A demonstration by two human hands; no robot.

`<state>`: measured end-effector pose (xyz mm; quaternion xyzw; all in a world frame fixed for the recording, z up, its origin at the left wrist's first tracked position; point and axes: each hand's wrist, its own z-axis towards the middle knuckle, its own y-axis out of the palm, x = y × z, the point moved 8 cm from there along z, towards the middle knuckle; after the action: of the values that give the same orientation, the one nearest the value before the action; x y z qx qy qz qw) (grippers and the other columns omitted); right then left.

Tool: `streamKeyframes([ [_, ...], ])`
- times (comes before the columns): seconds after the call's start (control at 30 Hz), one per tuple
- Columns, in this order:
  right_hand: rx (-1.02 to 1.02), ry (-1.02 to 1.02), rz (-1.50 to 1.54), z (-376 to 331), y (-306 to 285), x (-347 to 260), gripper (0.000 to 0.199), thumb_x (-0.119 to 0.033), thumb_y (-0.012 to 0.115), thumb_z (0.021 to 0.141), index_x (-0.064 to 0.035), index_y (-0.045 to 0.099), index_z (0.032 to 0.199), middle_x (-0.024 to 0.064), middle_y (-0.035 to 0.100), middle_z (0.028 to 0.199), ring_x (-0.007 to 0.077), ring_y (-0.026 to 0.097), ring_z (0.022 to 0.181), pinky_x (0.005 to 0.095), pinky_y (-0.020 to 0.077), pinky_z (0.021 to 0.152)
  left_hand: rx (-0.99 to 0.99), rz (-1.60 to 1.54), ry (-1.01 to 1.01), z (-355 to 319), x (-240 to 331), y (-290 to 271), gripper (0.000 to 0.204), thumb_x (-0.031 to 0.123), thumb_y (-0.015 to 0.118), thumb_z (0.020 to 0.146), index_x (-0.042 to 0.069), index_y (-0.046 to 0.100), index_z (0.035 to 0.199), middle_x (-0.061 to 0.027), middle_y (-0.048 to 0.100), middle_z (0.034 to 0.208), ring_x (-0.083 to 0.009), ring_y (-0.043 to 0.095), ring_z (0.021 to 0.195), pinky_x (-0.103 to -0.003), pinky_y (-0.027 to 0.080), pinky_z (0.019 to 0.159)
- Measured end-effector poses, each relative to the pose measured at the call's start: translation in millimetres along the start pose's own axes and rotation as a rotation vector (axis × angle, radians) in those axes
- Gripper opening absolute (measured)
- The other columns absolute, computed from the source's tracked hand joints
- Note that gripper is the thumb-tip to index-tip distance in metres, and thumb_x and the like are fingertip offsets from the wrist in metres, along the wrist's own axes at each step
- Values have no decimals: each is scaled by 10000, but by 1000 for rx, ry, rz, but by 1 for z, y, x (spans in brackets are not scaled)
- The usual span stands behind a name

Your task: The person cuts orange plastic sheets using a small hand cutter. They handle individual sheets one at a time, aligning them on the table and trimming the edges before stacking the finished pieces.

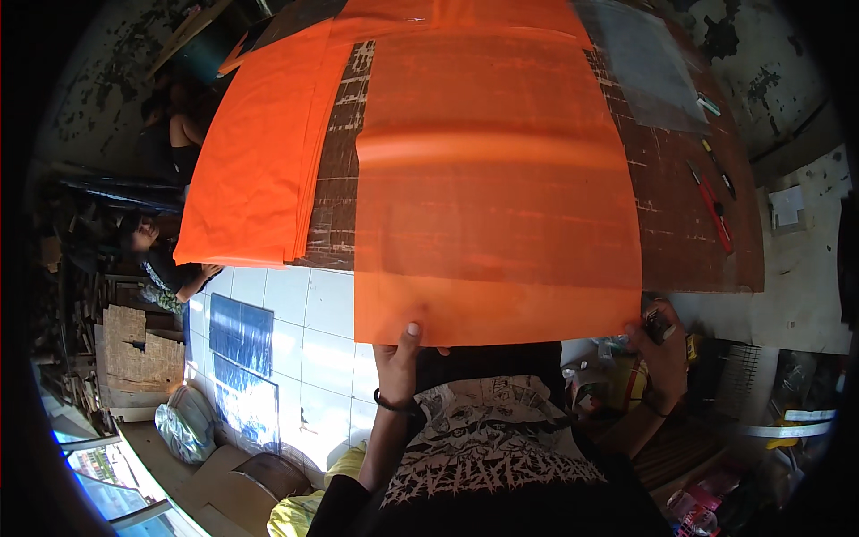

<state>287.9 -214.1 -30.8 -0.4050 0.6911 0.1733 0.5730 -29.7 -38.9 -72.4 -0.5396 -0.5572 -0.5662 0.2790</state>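
A thin, see-through orange plastic sheet (pixel 501 206) lies over the brown table, its near end reaching past the table's edge toward me. A soft crease runs across its middle. My left hand (pixel 398 362) pinches the near edge close to the left corner, thumb on top and fingers beneath. At the near right corner my right hand (pixel 660 353) grips the sheet between thumb and fingers. Left of this sheet, a stack of folded orange sheets (pixel 255 152) lies on the table, with its near edge at the table's front.
The brown table (pixel 693 233) has a scratched surface. On its right lie a red-handled tool (pixel 714 210), a pen (pixel 718 170) and clear plastic sheets (pixel 644 67). A person (pixel 148 237) is at the left. Dark panels (pixel 242 336) rest on the white tiled floor (pixel 322 358).
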Motion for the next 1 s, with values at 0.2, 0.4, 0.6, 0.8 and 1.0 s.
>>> streamKeyframes([
  [0.2, -11, -39, -40, 5, 2, 4, 255, -61, 679, 755, -37, 484, 918, 19, 533, 765, 76, 526, 603, 204, 412, 533, -437, -26, -197, -9, -34, 55, 314, 190, 449, 939, -46, 490, 1141, -173, 631, 939, -226, 638, 797, -309, 536, 656],
  [0.4, 110, 58, -30, -5, -7, 19, 233, -109, 604, 828, -39, 482, 1013, -4, 502, 778, 51, 491, 611, 198, 368, 522, -538, -29, -256, -14, -46, 67, 324, 208, 407, 957, -37, 482, 1155, -173, 632, 943, -222, 634, 827, -316, 534, 697],
  [0.6, -60, -11, -123, -16, 13, 49, 306, -126, 542, 863, -68, 445, 1148, 20, 515, 889, 54, 471, 718, 205, 373, 587, -572, -62, -261, -19, -50, 73, 319, 233, 382, 964, -31, 508, 1092, -165, 631, 940, -214, 633, 812, -310, 522, 718],
  [0.8, -490, 189, 228, -54, 104, 70, 370, -201, 444, 932, -38, 372, 1257, 69, 533, 919, 86, 480, 701, 221, 407, 602, -384, -193, -314, -8, -67, 74, 408, 335, 341, 967, -22, 533, 1006, -133, 619, 848, -195, 607, 754, -315, 483, 736],
  [1.0, -620, 250, 618, -67, 158, 44, 433, -326, 386, 955, -51, 326, 1284, 58, 512, 896, 86, 452, 660, 228, 413, 526, -375, 0, -77, -8, -46, 78, 268, 227, 378, 967, 11, 526, 906, -53, 562, 744, -109, 524, 648, -239, 419, 603],
])
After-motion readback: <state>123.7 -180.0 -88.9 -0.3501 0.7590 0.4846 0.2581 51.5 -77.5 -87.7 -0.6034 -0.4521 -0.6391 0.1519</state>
